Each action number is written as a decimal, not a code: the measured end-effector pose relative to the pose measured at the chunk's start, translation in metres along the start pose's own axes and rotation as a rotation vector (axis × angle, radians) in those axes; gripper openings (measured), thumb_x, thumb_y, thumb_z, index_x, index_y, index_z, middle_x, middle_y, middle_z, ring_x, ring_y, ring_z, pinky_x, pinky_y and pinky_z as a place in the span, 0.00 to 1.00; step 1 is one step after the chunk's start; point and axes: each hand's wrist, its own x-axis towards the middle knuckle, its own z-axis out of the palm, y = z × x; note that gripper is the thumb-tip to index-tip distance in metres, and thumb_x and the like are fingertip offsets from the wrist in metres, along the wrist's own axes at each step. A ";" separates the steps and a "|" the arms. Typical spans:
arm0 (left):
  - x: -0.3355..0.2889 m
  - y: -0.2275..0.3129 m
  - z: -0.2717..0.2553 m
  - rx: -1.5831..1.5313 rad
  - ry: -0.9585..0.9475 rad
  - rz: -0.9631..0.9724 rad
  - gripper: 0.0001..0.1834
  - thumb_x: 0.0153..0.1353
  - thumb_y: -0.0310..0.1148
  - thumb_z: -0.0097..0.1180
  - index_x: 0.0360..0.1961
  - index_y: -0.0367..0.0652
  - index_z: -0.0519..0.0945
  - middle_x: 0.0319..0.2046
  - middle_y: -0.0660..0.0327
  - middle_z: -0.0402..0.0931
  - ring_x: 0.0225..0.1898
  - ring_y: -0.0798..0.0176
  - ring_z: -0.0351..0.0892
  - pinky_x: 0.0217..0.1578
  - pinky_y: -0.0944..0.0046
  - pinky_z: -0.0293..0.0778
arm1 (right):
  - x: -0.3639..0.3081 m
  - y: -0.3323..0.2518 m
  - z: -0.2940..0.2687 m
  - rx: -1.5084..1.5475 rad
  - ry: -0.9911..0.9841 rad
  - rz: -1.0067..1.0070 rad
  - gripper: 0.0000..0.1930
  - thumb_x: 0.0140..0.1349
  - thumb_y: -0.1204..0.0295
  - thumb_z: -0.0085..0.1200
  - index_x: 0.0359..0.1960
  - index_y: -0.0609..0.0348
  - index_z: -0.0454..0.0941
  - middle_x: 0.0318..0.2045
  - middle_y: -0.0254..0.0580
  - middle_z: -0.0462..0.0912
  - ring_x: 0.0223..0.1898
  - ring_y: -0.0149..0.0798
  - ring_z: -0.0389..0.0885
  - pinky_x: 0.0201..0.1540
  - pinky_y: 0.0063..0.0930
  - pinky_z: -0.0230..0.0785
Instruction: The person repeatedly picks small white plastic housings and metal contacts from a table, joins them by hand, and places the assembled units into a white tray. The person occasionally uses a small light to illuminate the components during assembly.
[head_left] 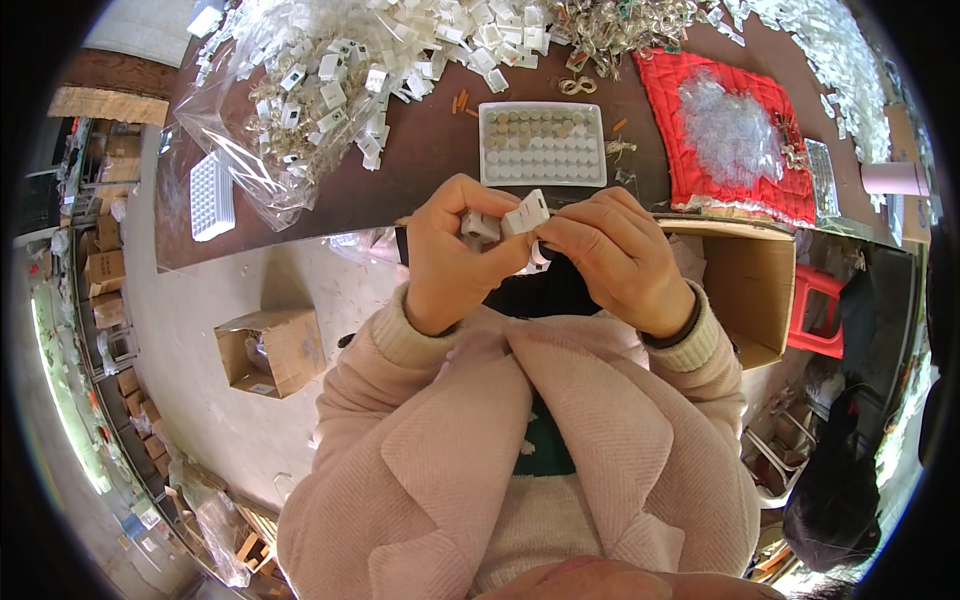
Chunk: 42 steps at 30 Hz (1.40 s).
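Observation:
My left hand is closed around small white plastic housings. One housing sticks up between thumb and fingers, tilted, with a dark slot near its top. A second white housing lies deeper in the same hand. From the right, my right hand meets the tilted housing with thumb and fingertips pinched together; whatever they pinch is hidden. Just beyond both hands, a white tray stands on the brown table, its far rows holding several round tan pieces in their pockets.
White housings heap up at the back left, partly in clear plastic. Metal parts lie behind the tray. A red cloth at right bears clear plastic pieces. Cardboard boxes and a red stool stand below table height.

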 end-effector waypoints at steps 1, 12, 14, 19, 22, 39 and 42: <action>-0.001 -0.003 0.005 -0.095 0.052 0.041 0.15 0.53 0.18 0.68 0.38 0.39 0.76 0.37 0.59 0.83 0.35 0.77 0.78 0.35 0.74 0.75 | -0.001 -0.001 0.004 -0.007 0.031 0.011 0.20 0.47 0.81 0.62 0.45 0.64 0.80 0.38 0.43 0.81 0.34 0.43 0.80 0.38 0.33 0.73; -0.007 -0.015 0.016 -0.778 0.142 -0.098 0.13 0.61 0.16 0.60 0.46 0.39 0.76 0.39 0.57 0.82 0.29 0.75 0.77 0.28 0.77 0.72 | -0.002 -0.013 0.033 -0.003 0.391 0.131 0.16 0.54 0.86 0.62 0.46 0.66 0.80 0.39 0.48 0.83 0.34 0.44 0.81 0.37 0.31 0.74; -0.008 -0.015 0.013 -0.724 0.114 -0.114 0.14 0.61 0.17 0.62 0.47 0.38 0.78 0.40 0.57 0.82 0.31 0.74 0.79 0.30 0.77 0.74 | -0.001 -0.016 0.029 0.138 0.435 0.240 0.14 0.56 0.87 0.63 0.44 0.66 0.81 0.38 0.48 0.84 0.35 0.43 0.83 0.38 0.29 0.75; -0.011 -0.020 0.019 -0.731 0.106 0.059 0.12 0.60 0.17 0.65 0.45 0.36 0.80 0.41 0.56 0.84 0.38 0.69 0.83 0.40 0.71 0.79 | 0.002 -0.020 0.027 0.543 0.459 0.402 0.11 0.57 0.86 0.63 0.42 0.63 0.84 0.35 0.43 0.87 0.35 0.36 0.84 0.39 0.26 0.76; -0.011 -0.025 0.019 -0.631 0.103 0.172 0.13 0.60 0.16 0.64 0.45 0.36 0.80 0.42 0.55 0.84 0.41 0.66 0.83 0.44 0.67 0.80 | 0.003 -0.021 0.031 0.587 0.447 0.424 0.11 0.57 0.86 0.63 0.42 0.62 0.84 0.35 0.42 0.86 0.34 0.34 0.84 0.37 0.24 0.75; -0.009 -0.037 0.015 -0.426 0.127 0.307 0.17 0.55 0.15 0.68 0.45 0.37 0.79 0.42 0.53 0.85 0.42 0.66 0.83 0.45 0.66 0.80 | 0.001 -0.026 0.037 0.892 0.471 0.590 0.07 0.61 0.84 0.62 0.40 0.65 0.84 0.35 0.37 0.84 0.31 0.24 0.77 0.33 0.18 0.69; -0.008 -0.041 0.014 -0.455 0.129 0.336 0.18 0.54 0.15 0.69 0.45 0.37 0.79 0.43 0.53 0.85 0.43 0.65 0.83 0.45 0.65 0.80 | 0.001 -0.025 0.035 0.971 0.433 0.625 0.07 0.62 0.83 0.62 0.41 0.66 0.83 0.35 0.35 0.82 0.31 0.22 0.76 0.33 0.17 0.68</action>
